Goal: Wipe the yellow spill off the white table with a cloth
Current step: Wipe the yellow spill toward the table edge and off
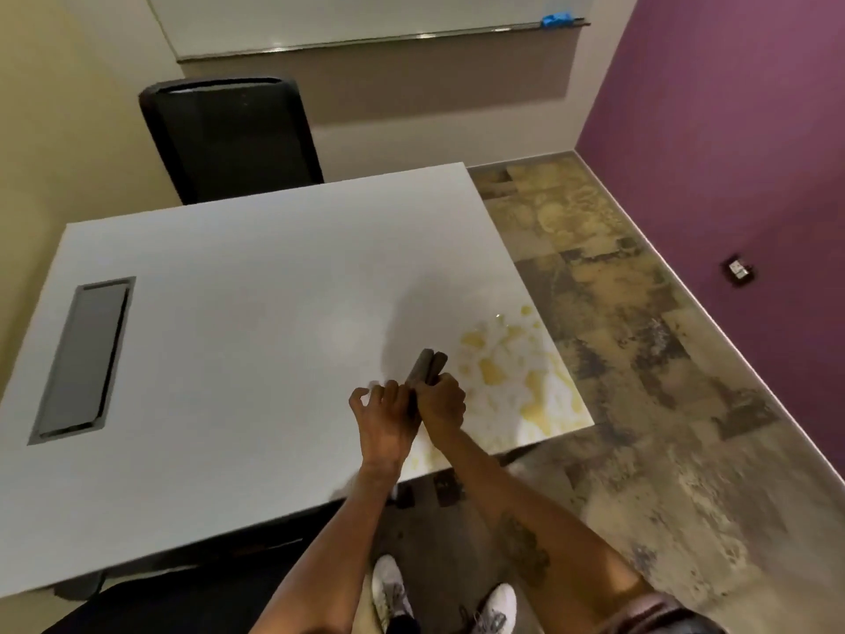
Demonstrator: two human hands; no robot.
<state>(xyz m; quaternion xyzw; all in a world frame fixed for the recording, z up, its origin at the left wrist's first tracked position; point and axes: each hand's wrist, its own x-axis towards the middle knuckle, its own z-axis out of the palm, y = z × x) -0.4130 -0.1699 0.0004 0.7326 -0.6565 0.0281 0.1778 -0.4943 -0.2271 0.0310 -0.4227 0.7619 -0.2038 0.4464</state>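
- A white table [237,313] is seen from above in a small room; everything below is placed relative to it.
- A patterned brown and tan floor [640,359] is seen to the right of the table, and a purple wall [731,130] is met beyond that floor.
- A black chair [228,139] is set at the table's far edge, and a whiteboard [366,20] is mounted on the wall behind it (a small blue item [557,19] rests on its ledge; what it is cannot be told).
- A yellow spill [516,372] is spread over the table's near right corner, in blotches and thin smears reaching the right edge.
- A dark recessed hatch [82,359] is let into the table's left part; its lid is closed, so nothing inside is shown.
- A dark folded cloth [427,366] is held above the table, just left of the spill, standing up between the two hands.
- The right hand [441,407] is closed around the cloth's lower part.
- The left hand [386,418] is pressed against the cloth's left side with fingers loosely curled; whether it actually grips cannot be told.
- The lower end of the cloth is hidden by the hands, and contact with the tabletop cannot be made out.
- White shoes [388,588] are seen below the table's near edge, and the forearms are cut off by the frame's bottom.
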